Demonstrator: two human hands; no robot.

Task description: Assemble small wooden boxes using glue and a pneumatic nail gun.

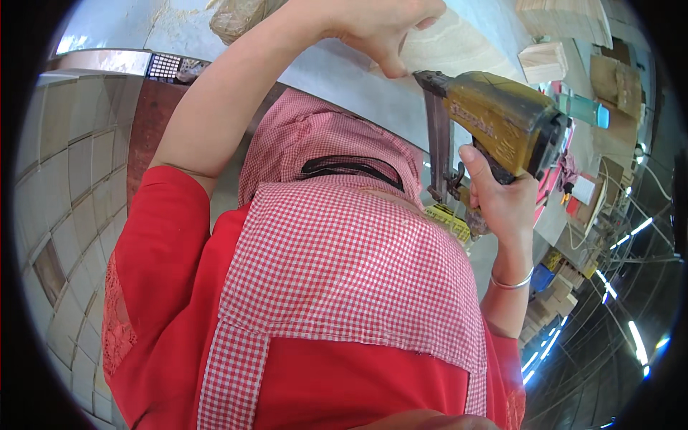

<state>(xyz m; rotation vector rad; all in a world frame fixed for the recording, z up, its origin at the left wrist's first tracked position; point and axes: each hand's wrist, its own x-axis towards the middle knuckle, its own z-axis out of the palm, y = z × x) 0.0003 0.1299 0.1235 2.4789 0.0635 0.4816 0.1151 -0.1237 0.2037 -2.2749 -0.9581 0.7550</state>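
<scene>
My right hand (504,204) is wrapped round the handle of a yellow and black nail gun (498,107), its thumb up along the back of the grip. The gun's dark nose points left, close to the thumb tip of my left hand (373,29). A dark magazine strip runs down from that nose towards the lower grip. My left hand bends over the near edge of a pale wooden board (459,46), thumb and fingers curled on it; part of the fingers is cut off by the top of the view. The board lies on a light worktable (322,75).
A wrapped brownish bundle (240,18) sits on the table at the far left. Wood blocks (543,61) and a stack of boards (566,18) stand at the far right, near a teal bottle (584,109). Stacked pale panels (68,186) line the left side.
</scene>
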